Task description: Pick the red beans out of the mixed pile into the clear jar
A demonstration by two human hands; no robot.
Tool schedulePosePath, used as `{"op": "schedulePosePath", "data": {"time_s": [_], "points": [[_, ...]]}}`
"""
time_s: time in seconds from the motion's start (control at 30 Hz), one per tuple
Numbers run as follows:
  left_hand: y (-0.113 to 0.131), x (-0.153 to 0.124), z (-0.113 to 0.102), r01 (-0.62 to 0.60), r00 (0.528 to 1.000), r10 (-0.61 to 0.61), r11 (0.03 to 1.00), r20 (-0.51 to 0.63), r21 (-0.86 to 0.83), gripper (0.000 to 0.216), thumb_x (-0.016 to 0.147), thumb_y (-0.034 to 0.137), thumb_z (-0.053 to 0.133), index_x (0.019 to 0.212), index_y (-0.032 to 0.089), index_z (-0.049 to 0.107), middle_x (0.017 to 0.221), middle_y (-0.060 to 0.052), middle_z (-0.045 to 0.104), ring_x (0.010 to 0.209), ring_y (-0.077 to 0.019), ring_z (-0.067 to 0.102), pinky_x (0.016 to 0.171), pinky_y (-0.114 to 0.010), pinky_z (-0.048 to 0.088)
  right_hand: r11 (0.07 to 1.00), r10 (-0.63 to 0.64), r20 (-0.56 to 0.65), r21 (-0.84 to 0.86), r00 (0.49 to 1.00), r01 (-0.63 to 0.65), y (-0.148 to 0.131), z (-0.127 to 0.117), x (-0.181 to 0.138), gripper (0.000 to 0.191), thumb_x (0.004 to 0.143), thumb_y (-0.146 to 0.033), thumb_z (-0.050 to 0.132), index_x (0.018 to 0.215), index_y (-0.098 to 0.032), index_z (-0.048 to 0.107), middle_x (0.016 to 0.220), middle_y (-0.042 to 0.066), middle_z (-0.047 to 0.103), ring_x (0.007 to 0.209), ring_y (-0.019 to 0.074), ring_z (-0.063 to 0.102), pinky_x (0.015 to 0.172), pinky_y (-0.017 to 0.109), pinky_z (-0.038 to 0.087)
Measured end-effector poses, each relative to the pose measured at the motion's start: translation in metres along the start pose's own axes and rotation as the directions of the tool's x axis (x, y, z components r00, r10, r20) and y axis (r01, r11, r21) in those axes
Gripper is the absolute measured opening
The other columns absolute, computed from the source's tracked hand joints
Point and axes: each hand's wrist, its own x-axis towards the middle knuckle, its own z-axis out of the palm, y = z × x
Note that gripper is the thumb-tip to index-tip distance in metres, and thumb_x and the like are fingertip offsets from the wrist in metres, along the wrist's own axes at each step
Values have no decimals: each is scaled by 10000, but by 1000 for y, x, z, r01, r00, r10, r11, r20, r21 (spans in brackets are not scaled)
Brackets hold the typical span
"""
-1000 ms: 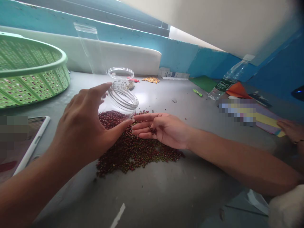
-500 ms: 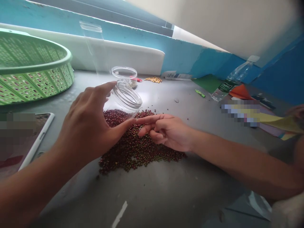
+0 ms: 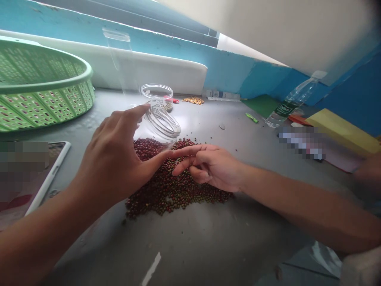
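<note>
A clear plastic jar (image 3: 149, 133) lies tilted in my left hand (image 3: 111, 153), whose thumb and fingers are wrapped round it. Its threaded mouth faces up and to the right, and dark red beans show inside. Beneath and around the jar spreads a pile of mixed red and green beans (image 3: 178, 198) on the grey table. My right hand (image 3: 212, 167) is over the pile beside the jar's mouth, index finger stretched toward my left thumb, the other fingers partly bent. Nothing shows between its fingers.
A green basket (image 3: 44, 99) and a white-edged tablet-like object (image 3: 49, 178) are at left. Behind the jar stand another clear jar (image 3: 156, 95) and yellow kernels (image 3: 193, 101). At right are a water bottle (image 3: 284, 107), yellow paper (image 3: 339, 131) and another person's blurred hand (image 3: 367, 172).
At the right, the yellow paper has swung up and back, with the other person's hand moving near it. My hands and the jar hold almost the same pose; the whole view shifts slightly.
</note>
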Motion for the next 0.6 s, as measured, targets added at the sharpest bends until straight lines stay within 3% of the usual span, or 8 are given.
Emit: {"op": "schedulePosePath", "data": {"time_s": [0.37, 0.6], "points": [[0, 0, -2, -9, 1000, 9, 1000, -2, -4, 771, 767, 579, 669, 1394, 211, 410, 1256, -159, 605, 1150, -357, 595, 990, -516, 494, 996, -80, -23, -48, 997, 79, 0, -2, -3, 444, 704, -29, 456, 1044, -158, 710, 987, 111, 753, 413, 35, 223, 408, 211, 183], [0, 1, -3, -59, 997, 57, 997, -53, -40, 792, 746, 557, 696, 1409, 234, 407, 1216, -106, 618, 1141, -308, 599, 993, -446, 498, 956, -58, -180, 272, 982, 106, -5, -6, 2, 285, 777, -95, 480, 958, -101, 700, 796, 55, 657, 465, 55, 285, 372, 179, 206]]}}
